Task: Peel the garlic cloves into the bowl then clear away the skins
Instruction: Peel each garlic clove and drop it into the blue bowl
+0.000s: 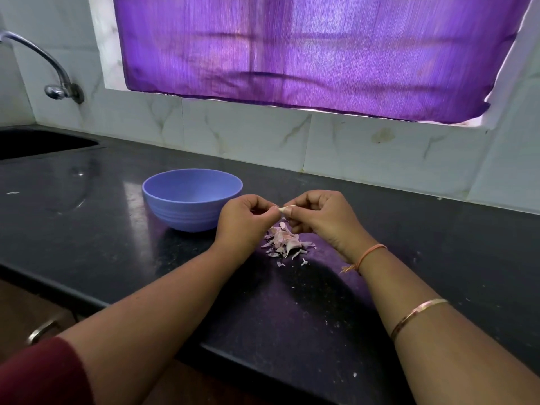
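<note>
Spanning left grip (247,220), right grip (322,217): clove (282,209)

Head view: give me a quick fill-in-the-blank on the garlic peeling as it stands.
1. The bowl stands to the ____ of the skins.
2. The left hand and right hand pinch one garlic clove between them; the orange thread is on the ____ wrist.
3. The skins lie on the dark ____, not in the sink.
Missing words: left; right; countertop.
</note>
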The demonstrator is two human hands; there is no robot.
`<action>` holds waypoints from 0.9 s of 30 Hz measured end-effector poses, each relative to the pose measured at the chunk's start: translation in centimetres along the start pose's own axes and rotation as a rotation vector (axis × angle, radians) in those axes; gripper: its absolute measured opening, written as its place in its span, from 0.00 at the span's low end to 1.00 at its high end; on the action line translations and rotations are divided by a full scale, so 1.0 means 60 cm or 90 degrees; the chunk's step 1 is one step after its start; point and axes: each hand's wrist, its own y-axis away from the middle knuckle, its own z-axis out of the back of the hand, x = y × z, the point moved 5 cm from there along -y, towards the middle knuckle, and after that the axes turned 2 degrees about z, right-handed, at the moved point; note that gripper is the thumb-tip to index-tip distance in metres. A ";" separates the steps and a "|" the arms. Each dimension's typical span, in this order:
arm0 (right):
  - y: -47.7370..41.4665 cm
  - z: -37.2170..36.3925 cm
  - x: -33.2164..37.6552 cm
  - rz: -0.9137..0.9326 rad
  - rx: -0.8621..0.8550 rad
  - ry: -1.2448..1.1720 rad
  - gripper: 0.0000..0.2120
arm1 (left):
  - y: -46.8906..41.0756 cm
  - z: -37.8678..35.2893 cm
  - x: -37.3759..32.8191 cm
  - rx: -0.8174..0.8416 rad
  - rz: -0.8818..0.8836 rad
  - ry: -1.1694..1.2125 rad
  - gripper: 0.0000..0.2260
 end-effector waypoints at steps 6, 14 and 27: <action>-0.002 0.002 -0.008 -0.033 -0.012 -0.038 0.08 | 0.003 -0.008 -0.004 0.038 -0.007 -0.014 0.04; -0.004 0.006 -0.015 -0.038 -0.045 -0.059 0.07 | 0.008 -0.013 -0.008 0.076 -0.047 -0.038 0.04; -0.002 0.010 -0.018 -0.108 -0.053 -0.159 0.07 | 0.006 -0.010 -0.006 0.031 -0.040 -0.071 0.03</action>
